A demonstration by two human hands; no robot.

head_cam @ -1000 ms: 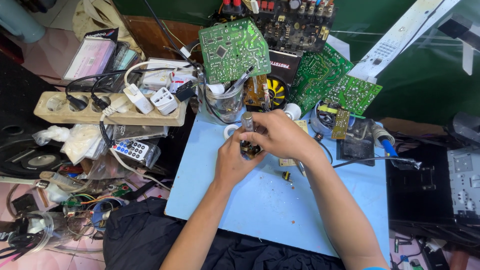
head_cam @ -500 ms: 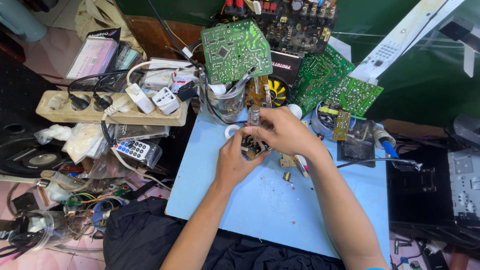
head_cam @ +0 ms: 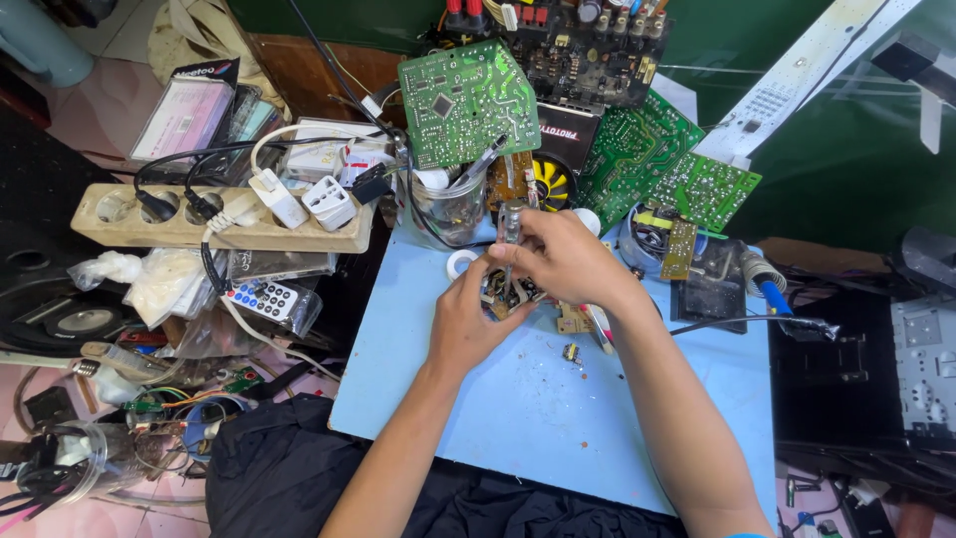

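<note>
A clear jar [head_cam: 446, 204] holding tools stands at the blue worktop's [head_cam: 518, 399] far edge. The left hand [head_cam: 468, 324] grips a small part [head_cam: 501, 296]; the right hand [head_cam: 563, 261] grips a screwdriver [head_cam: 509, 227] upright on it. Bare mat lies nearer.

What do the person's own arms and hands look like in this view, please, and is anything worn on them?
Both forearms are bare from the bottom edge of the picture up to the hands, with no sleeves in view. The left hand and the right hand wear no gloves, and no rings or watch show. Only a small strip of bright blue shows at the right arm's lower end, too little to identify.
</note>
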